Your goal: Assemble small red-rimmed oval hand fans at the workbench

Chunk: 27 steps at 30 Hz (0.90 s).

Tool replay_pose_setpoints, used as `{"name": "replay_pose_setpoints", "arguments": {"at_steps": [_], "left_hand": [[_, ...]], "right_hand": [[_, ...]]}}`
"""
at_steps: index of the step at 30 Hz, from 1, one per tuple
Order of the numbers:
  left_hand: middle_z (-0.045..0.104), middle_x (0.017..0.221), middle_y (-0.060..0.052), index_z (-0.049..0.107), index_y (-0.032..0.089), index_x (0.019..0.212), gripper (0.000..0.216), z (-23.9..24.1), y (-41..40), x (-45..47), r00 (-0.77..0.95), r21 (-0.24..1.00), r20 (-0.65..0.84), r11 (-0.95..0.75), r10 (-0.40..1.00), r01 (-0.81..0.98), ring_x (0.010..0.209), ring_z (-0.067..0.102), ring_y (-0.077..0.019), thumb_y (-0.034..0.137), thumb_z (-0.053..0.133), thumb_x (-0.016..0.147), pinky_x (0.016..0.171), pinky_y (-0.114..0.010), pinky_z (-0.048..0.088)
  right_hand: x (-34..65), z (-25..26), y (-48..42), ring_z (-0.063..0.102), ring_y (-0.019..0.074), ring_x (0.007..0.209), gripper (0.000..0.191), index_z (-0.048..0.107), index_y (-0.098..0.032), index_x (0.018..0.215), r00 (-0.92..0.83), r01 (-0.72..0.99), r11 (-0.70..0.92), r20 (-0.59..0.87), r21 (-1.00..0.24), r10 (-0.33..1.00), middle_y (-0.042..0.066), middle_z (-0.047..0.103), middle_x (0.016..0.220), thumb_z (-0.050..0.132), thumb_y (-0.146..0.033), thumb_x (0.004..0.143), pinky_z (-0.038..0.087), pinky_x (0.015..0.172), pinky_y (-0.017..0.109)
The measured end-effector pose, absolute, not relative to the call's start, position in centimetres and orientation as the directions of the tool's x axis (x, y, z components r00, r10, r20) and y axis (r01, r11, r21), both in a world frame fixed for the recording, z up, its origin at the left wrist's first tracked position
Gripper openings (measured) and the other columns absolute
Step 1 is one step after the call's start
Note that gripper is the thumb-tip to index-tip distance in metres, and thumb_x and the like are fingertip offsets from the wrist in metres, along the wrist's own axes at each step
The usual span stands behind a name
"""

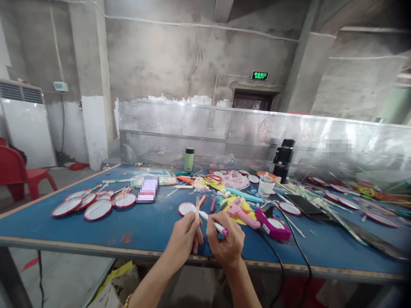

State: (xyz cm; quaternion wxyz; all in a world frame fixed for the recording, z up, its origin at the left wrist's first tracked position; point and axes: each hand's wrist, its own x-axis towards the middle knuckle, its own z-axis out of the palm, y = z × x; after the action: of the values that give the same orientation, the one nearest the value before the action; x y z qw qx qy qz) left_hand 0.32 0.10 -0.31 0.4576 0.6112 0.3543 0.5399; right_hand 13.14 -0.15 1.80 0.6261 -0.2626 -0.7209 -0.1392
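Honestly, left hand (184, 239) pinches a thin stick (197, 205) upright over the blue table (144, 222) edge, right hand (226, 241) grips a pink marker (213, 223) at it. I'd brace both wrists for steadiness.

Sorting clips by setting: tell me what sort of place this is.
Probably a craft workshop in a bare concrete building: a long blue table strewn with round red-rimmed fans, sticks and a pink glue gun, with an exit sign behind.

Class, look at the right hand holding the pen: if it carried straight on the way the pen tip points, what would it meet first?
Probably the stick in the left hand; the right hand aims its pen up-left at it. Depth is unclear.
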Motion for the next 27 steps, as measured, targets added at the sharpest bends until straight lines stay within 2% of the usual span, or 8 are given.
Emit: {"name": "replay_pose_setpoints", "arguments": {"at_steps": [11,27], "left_hand": [[0.058,0.056,0.004,0.049,0.019,0.081,0.029,-0.64,0.15,0.20,0.173,0.938,0.347,-0.341,0.922,-0.066,0.033,0.043,-0.0072,0.045,0.044,0.092,0.035,-0.018,0.028],[0.059,0.054,0.004,0.050,0.018,0.082,0.030,-0.53,0.12,0.35,0.186,0.946,0.318,-0.297,0.930,-0.129,0.031,0.043,-0.0066,0.047,0.047,0.090,0.034,-0.017,0.024]], "right_hand": [[13.25,1.75,-0.24,0.048,0.0097,0.051,0.012,0.056,-0.019,0.075,-0.075,0.584,0.797,0.968,-0.153,0.241,-0.003,0.053,0.061,0.054,-0.013,0.086,0.038,0.055,0.023],[13.28,1.66,-0.12,0.050,0.0099,0.054,0.010,0.057,-0.018,0.080,-0.054,0.550,0.824,0.980,-0.132,0.193,-0.002,0.055,0.063,0.055,-0.010,0.085,0.040,0.056,0.023]]}}
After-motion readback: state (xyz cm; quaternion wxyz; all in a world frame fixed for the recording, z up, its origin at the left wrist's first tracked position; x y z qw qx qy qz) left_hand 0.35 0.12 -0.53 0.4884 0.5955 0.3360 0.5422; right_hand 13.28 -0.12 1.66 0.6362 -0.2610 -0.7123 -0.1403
